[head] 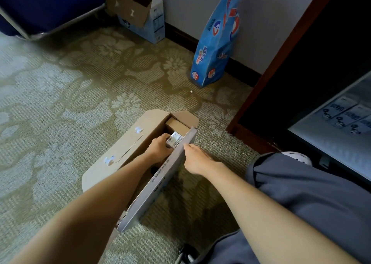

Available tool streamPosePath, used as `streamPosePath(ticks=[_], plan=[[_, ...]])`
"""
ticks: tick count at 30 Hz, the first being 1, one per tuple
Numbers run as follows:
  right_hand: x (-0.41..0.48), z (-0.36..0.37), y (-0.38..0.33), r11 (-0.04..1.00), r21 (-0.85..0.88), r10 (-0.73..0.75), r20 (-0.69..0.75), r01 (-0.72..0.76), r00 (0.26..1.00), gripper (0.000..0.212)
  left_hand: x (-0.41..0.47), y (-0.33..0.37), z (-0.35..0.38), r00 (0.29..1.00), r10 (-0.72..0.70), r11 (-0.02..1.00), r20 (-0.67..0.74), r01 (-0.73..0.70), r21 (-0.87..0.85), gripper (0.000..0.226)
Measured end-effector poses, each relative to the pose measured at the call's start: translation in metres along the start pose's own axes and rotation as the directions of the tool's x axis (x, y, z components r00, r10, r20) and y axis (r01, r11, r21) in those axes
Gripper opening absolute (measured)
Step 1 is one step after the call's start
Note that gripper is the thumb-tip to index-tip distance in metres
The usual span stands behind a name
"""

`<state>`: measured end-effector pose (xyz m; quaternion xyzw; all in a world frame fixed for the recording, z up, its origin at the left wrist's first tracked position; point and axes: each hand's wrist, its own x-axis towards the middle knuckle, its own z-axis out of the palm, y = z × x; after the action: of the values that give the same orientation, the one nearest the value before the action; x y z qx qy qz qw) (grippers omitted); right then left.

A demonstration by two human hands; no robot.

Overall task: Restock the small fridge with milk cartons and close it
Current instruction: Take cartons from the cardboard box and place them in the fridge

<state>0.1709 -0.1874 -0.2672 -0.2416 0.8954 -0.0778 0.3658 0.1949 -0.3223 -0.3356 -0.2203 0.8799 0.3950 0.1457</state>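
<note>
An open cardboard box [128, 143] lies on the carpet in front of me. My left hand [159, 147] reaches inside it and grips a small white milk carton [175, 139] near the box's far end. My right hand [197, 159] rests against the box's grey right flap [160, 183], with its fingers at the flap's upper edge. At the right edge, the open small fridge [331, 141] shows several milk cartons [345, 116] standing on its pale shelf. The rest of the box's inside is hidden by my left arm.
A dark wooden cabinet frame [281, 63] surrounds the fridge. A blue plastic package [216, 42] leans on the wall. Another open cardboard box [138, 12] stands at the back by a dark blue piece of furniture [46, 4]. My grey-trousered knee [301, 183] is at the right.
</note>
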Motion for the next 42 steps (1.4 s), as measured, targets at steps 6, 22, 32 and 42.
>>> streamPosePath(ticks=[6, 22, 32, 42], plan=[[0.003, 0.000, -0.001, 1.000, 0.014, 0.015, -0.012, -0.015, 1.000, 0.040, 0.002, -0.003, -0.002, 0.998, -0.070, 0.985, 0.005, 0.070, -0.156, 0.050], [-0.001, 0.001, -0.001, 1.000, -0.001, -0.023, -0.006, 0.023, 1.000, 0.045, -0.005, -0.005, 0.007, 0.997, 0.077, 0.948, 0.031, -0.083, 0.307, 0.049], [-0.002, 0.000, -0.005, 1.000, 0.004, -0.013, 0.019, 0.013, 1.000, 0.046, -0.006, 0.017, -0.013, 0.966, -0.149, 0.987, -0.210, 0.159, 0.028, 0.041], [-0.026, -0.048, -0.005, 0.959, 0.282, 0.102, -0.284, -0.018, 0.953, 0.041, -0.056, 0.091, -0.072, 0.873, 0.130, 0.976, -0.471, -0.195, -0.092, 0.035]])
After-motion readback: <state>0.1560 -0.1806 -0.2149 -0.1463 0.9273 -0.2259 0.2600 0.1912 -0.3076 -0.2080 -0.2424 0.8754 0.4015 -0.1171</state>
